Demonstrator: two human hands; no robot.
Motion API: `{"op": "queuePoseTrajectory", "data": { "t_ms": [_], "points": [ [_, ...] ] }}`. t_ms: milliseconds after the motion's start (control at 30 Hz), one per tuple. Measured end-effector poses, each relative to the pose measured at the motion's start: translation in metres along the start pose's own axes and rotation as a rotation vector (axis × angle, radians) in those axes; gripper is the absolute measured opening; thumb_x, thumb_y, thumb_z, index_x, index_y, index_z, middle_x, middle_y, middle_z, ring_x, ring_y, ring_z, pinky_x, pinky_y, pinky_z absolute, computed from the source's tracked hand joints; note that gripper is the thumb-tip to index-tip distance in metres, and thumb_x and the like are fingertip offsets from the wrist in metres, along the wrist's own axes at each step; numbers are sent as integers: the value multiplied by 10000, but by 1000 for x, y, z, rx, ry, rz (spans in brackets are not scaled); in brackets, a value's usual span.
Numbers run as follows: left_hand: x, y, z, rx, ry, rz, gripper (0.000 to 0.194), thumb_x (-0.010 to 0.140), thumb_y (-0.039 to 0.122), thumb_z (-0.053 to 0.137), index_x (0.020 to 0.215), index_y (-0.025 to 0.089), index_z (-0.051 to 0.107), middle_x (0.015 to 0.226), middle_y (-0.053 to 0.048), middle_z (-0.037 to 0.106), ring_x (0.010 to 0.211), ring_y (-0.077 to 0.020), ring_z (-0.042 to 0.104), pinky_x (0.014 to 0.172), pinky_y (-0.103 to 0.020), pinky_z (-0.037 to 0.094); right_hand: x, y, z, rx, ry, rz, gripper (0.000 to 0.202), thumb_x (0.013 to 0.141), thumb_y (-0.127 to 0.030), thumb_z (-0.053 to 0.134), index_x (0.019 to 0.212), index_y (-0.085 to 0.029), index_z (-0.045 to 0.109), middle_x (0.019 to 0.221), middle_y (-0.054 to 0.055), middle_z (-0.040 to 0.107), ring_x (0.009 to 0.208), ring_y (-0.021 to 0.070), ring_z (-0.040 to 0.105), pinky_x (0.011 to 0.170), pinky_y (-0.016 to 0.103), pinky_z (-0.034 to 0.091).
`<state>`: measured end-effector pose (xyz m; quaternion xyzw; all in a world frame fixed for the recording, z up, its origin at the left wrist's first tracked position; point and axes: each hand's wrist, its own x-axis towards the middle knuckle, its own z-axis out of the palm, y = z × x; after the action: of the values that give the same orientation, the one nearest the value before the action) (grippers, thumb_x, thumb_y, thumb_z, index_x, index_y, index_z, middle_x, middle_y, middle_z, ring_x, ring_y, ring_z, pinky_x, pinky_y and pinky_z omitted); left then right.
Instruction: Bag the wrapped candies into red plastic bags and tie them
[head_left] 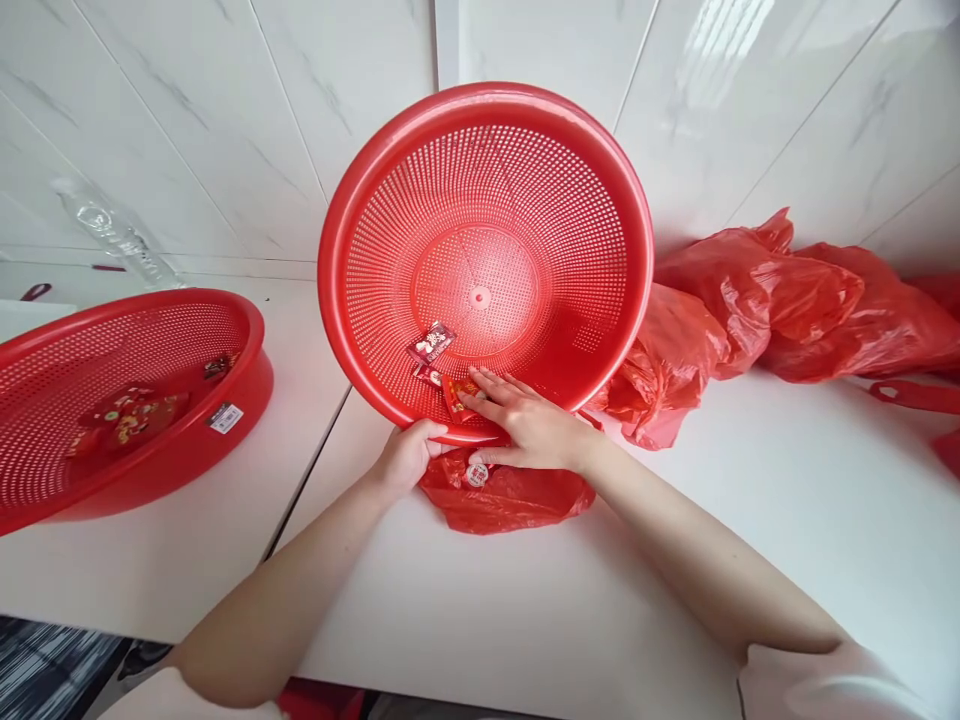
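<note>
A large red mesh basket (487,100) is tilted toward me over the white table. My left hand (409,457) grips its lower rim, thumb on the edge. Inside the basket's lower side, my right hand (525,425) lies with fingers stretched over an orange-red packet (456,398). Just left of those fingers are a dark red and white packet (432,343) and a smaller packet (427,375). Below the rim a red plastic bag (510,500) lies on the table, a round white label (477,474) showing at its top. The bag's opening is largely hidden.
Another red basket (259,350) with several packets stands at the left. A clear plastic bottle (120,240) lies behind it by the tiled wall. Several filled red bags (750,290) are heaped at the right, along the wall.
</note>
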<state>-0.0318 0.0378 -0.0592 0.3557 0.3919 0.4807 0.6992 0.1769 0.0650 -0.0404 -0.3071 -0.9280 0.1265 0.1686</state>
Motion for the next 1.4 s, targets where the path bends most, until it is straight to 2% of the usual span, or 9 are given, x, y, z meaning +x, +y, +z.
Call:
{"op": "queuePoseTrajectory", "data": {
  "t_ms": [100, 200, 367, 467, 600, 800, 1000, 1200, 1400],
  "points": [
    [1, 3, 0, -38, -42, -2, 412, 681, 191, 598, 1060, 81, 713, 952, -123, 764, 995, -346, 696, 944, -519, 512, 0, 1, -1, 17, 20, 0, 720, 863, -480, 639, 1469, -167, 409, 1502, 193, 421, 1389, 349, 395, 1100, 570, 350],
    [4, 5, -4, -66, -70, -26, 376, 702, 187, 567, 1022, 62, 720, 923, -138, 764, 1007, -355, 692, 944, -519, 511, 0, 0, -6, 157, 113, 25, 638, 834, -370, 701, 1410, -198, 484, 1264, 147, 632, 1156, 280, 596, 966, 461, 496],
    [7, 8, -7, -77, -72, 3, 408, 726, 189, 560, 1086, 56, 699, 1014, -158, 749, 1029, -355, 684, 950, -515, 510, 0, 2, -14, 565, 311, 178, 250, 878, -375, 647, 1046, -209, 726, 974, 48, 727, 876, 197, 675, 818, 338, 545],
    [7, 9, -7, -80, -61, 40, 430, 738, 166, 561, 1139, 65, 677, 1106, -157, 727, 1092, -351, 658, 984, -513, 492, 0, 8, -13, 849, 413, 290, 283, 867, -450, 644, 940, -199, 753, 884, 25, 746, 823, 198, 686, 781, 328, 548],
    [8, 7, -7, -85, -57, 31, 417, 732, 159, 575, 1122, 58, 680, 1108, -157, 726, 1123, -355, 642, 1014, -513, 471, 0, 15, -10, 1130, 421, 339, 277, 831, -450, 689, 921, -199, 764, 875, 29, 760, 811, 196, 701, 806, 340, 557],
    [6, 9, -4, -87, -42, 21, 407, 709, 163, 591, 1091, 59, 688, 1072, -157, 736, 1109, -360, 649, 1007, -527, 472, 0, 13, -9, 1207, 417, 346, 253, 810, -429, 721, 898, -195, 757, 853, 24, 758, 779, 181, 710, 794, 329, 581],
    [5, 12, -1, -100, -55, 42, 413, 716, 160, 579, 1104, 67, 682, 1091, -155, 732, 1119, -347, 645, 1014, -517, 468, 1, 10, -14, 1412, 388, 514, 355, 835, -549, 650, 952, -214, 661, 803, 26, 742, 621, 168, 712, 470, 246, 570],
    [4, 13, -1, -85, -76, 47, 391, 736, 161, 564, 1095, 73, 691, 1114, -148, 726, 1146, -343, 629, 1031, -510, 456, 0, 9, -16, 1431, 419, 374, 341, 715, -304, 824, 996, -201, 661, 952, 11, 732, 846, 141, 714, 766, 259, 600],
    [3, 12, -1, -79, -78, 49, 387, 740, 153, 576, 1100, 73, 692, 1145, -149, 716, 1160, -346, 620, 1038, -514, 452, 2, 10, -10, 1374, 482, 326, 400, 696, -329, 828, 1036, -188, 672, 1024, 45, 735, 907, 198, 705, 916, 414, 569]
  ]
}}
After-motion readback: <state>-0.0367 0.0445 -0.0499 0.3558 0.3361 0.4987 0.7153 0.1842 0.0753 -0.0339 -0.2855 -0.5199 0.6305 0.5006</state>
